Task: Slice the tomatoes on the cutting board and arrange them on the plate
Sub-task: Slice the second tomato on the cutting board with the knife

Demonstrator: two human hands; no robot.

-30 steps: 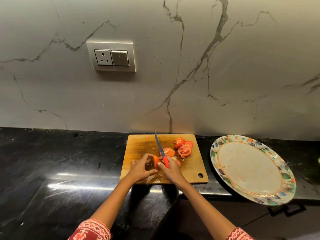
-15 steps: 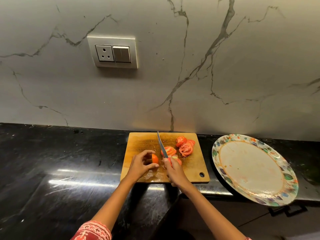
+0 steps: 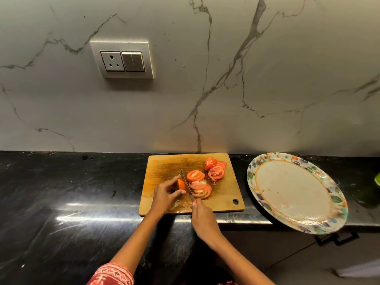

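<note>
On cutting board (image 3: 164,167): left hand (image 3: 164,195) pinches tomato end piece (image 3: 181,184); right hand (image 3: 202,218) grips knife (image 3: 187,187), handle apparently hidden. Blade now lower than before, beside slices (image 3: 200,185). Plate (image 3: 296,192) bare on tabletop (image 3: 72,182).
</note>
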